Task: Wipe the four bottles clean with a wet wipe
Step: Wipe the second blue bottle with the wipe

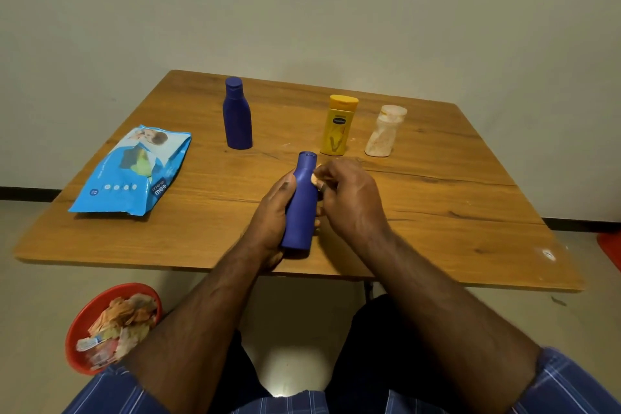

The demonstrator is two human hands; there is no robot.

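Head view: the left hand (pixel 274 212) wraps its fingers around a blue bottle (pixel 301 203) above the wooden table's (pixel 437 212) near edge, long axis tilted, cap pointing away and slightly right. The right hand (pixel 349 198) pinches a crumpled wet wipe (pixel 316 179) against the bottle's neck.

Bare forearms, short blue white-striped sleeves (pixel 571 383), dark trousers (pixel 379 346).

One blue bottle (pixel 301 202) tilts, held; a second blue bottle (pixel 237 114), yellow bottle (pixel 337 126) and clear bottle (pixel 383 131) stand upright; the wipe (pixel 316 178) looks crumpled, barely visible.
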